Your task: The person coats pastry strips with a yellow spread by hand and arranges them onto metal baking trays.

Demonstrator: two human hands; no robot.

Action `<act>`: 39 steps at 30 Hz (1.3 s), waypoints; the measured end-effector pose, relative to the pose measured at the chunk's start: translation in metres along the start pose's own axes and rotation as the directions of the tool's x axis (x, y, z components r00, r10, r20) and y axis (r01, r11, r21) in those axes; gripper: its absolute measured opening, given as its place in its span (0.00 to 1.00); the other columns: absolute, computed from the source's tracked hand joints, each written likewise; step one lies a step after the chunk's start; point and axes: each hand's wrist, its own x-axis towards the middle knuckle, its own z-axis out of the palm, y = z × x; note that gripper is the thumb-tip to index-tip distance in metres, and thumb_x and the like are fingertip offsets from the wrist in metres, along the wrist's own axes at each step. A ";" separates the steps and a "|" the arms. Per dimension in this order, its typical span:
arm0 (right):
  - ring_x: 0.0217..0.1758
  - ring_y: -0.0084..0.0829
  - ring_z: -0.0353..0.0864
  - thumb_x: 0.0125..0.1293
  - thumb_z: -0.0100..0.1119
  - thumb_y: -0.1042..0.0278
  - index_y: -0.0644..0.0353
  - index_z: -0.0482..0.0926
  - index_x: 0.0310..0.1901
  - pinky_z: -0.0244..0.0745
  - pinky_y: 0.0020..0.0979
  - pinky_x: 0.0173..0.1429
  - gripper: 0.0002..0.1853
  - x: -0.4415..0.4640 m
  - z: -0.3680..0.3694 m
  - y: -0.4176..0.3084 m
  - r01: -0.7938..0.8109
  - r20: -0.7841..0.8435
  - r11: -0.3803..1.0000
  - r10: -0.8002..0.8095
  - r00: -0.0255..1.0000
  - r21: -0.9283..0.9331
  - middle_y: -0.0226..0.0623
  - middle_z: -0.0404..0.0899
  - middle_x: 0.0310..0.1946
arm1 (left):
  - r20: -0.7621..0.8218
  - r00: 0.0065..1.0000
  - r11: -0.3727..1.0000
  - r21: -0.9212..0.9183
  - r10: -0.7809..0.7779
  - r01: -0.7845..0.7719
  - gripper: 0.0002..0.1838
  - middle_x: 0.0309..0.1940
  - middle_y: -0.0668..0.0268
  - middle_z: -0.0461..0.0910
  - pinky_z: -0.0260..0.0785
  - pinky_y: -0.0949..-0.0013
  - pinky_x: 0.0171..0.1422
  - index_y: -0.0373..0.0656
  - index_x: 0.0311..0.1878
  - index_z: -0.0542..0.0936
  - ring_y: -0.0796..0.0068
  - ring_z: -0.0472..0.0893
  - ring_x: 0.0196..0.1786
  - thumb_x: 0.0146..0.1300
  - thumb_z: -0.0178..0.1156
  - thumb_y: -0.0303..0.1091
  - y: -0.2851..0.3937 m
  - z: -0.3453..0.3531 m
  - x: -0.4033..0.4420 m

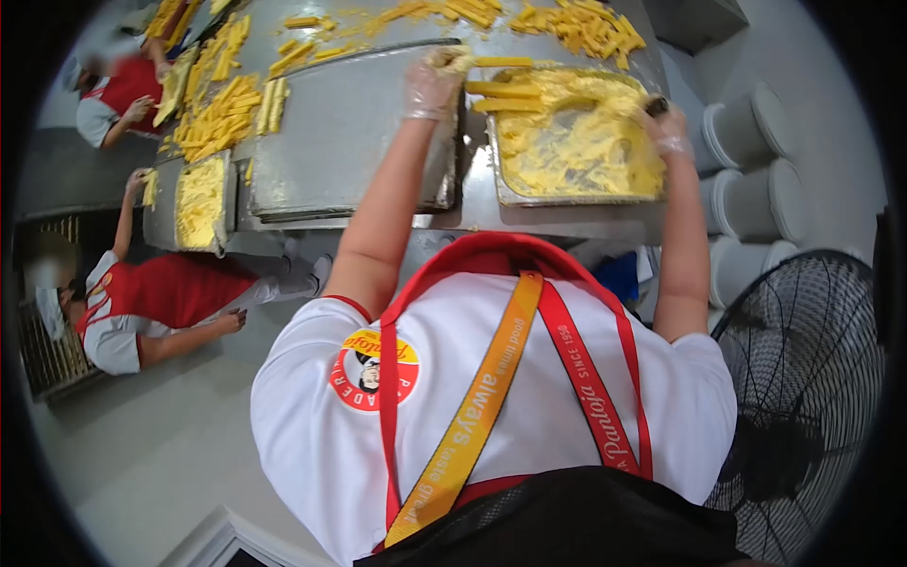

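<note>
My left hand (433,85), in a clear glove, is closed at the far right corner of a flat metal tray (350,142). A pale yellow, cream-smeared piece (455,62) shows at its fingertips. My right hand (669,130), also gloved, grips a dark handle (655,107) at the right rim of a rectangular pan (576,200); the rest of that tool cannot be made out. Thick yellow cream (557,142) is spread unevenly in the pan. Several yellow sticks (505,91) lie across its left rim, close to my left hand.
Cut yellow sticks (590,28) are heaped at the table's back, with more sticks (222,118) on the left. Two co-workers in red aprons stand leftward, one beside another cream pan (201,203). White buckets (751,128) and a black fan (794,406) stand on the right.
</note>
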 end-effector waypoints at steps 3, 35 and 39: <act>0.37 0.43 0.78 0.52 0.64 0.69 0.64 0.77 0.38 0.73 0.37 0.43 0.13 -0.017 0.008 0.005 0.294 -0.002 0.955 -0.294 0.956 -0.049 0.46 0.80 0.34 | -0.113 0.989 0.991 -0.077 0.098 -0.107 0.13 0.31 0.57 0.82 0.72 0.62 0.39 0.44 0.37 0.82 0.59 0.82 0.34 0.54 0.65 0.41 0.048 -0.004 -0.013; 0.35 0.39 0.82 0.53 0.65 0.51 0.66 0.81 0.33 0.74 0.36 0.44 0.21 -0.028 0.030 -0.036 -0.042 -0.154 0.963 0.086 0.984 0.268 0.44 0.83 0.30 | 0.332 0.934 0.989 0.106 -0.130 0.100 0.15 0.35 0.51 0.81 0.73 0.59 0.46 0.40 0.40 0.79 0.51 0.80 0.39 0.49 0.62 0.37 0.060 0.080 -0.068; 0.36 0.39 0.82 0.51 0.65 0.52 0.66 0.81 0.33 0.74 0.36 0.44 0.21 -0.028 0.040 -0.022 -0.063 -0.046 0.907 0.090 0.995 0.415 0.46 0.82 0.31 | 0.341 0.933 0.992 0.006 -0.118 0.123 0.13 0.34 0.53 0.81 0.72 0.59 0.45 0.42 0.37 0.81 0.52 0.80 0.39 0.48 0.63 0.36 0.079 0.064 -0.067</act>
